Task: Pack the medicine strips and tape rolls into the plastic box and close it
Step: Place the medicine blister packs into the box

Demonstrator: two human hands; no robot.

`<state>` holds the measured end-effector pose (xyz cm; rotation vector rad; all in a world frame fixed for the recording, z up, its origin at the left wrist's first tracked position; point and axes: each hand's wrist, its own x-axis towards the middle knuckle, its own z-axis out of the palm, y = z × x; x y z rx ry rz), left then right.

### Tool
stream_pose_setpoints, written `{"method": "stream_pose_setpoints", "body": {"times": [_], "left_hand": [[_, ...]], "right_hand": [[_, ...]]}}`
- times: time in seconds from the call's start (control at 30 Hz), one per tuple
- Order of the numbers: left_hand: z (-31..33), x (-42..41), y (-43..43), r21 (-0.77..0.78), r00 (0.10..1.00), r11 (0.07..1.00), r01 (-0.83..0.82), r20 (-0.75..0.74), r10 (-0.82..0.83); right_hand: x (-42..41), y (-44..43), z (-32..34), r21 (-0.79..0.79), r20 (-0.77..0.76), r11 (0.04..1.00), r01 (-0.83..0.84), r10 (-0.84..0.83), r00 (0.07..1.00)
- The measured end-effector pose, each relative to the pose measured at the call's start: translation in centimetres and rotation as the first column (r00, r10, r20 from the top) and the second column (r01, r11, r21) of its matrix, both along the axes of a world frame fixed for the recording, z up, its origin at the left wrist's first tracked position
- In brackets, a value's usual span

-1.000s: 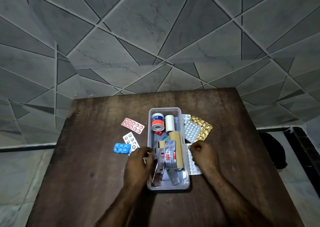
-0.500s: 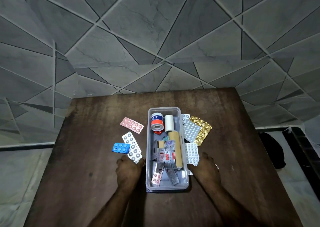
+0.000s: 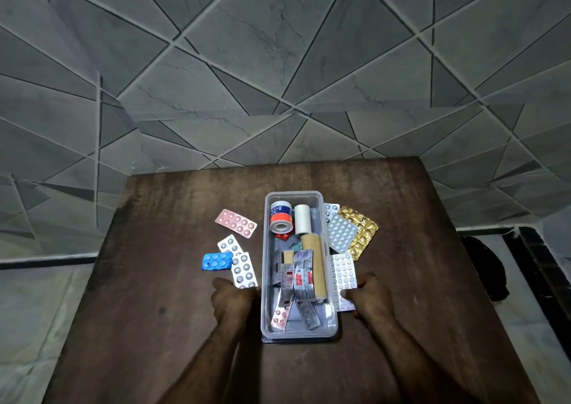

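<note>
A clear plastic box (image 3: 263, 258) stands open at the table's centre. It holds a blue-and-orange tape roll (image 3: 279, 216), a white roll (image 3: 302, 218), a brown roll (image 3: 314, 264) and several strips. My left hand (image 3: 233, 303) rests with curled fingers on the table against the box's left wall, just below a white strip (image 3: 244, 270). My right hand (image 3: 372, 295) is to the right of the box. Its thumb lies on the near end of a white strip (image 3: 342, 272) and its fingers are curled.
Loose strips lie left of the box: a pink one (image 3: 235, 223), a blue one (image 3: 217, 260) and another white one (image 3: 228, 244). A silver strip (image 3: 341, 232) and a gold strip (image 3: 363, 233) lie to the right. The brown table (image 3: 154, 280) stands against a tiled wall.
Both hands have drawn back from over the box toward me and apart, ending beside its near half. The right hand now lies on the white strip at the right.
</note>
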<state>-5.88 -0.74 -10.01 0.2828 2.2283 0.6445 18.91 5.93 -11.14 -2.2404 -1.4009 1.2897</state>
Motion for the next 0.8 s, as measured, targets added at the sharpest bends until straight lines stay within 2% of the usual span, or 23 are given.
{"method": "stream_pose_setpoints", "body": {"times": [0.1,0.27,0.4,0.67,0.8], "left_hand": [[-0.3,-0.4,-0.8,0.057,0.999,0.998,-0.028,-0.017,0.029],[-1.9,-1.3,-1.7,0.166,0.981,0.970,-0.175,0.117,0.157],[-2.2,-1.4,-1.6,0.248,0.961,0.937,-0.247,0.189,0.203],[3.9,0.1,0.7,0.460,0.967,0.853,-0.245,0.181,0.180],[4.9,1.1,1.8,0.473,0.990,0.871,-0.135,0.107,0.096]], "right_hand": [[0.6,0.4,0.6,-0.011,-0.099,0.997,0.083,-0.083,0.992],[2.0,1.9,2.4,-0.010,-0.224,0.978,0.209,-0.206,0.952],[1.6,3.0,4.8,0.026,-0.323,0.967,0.255,-0.233,0.917],[-2.0,3.9,8.4,0.090,-0.527,0.953,0.288,-0.200,0.826],[-4.6,3.8,8.0,0.071,-0.538,0.967,0.245,-0.170,0.825]]}}
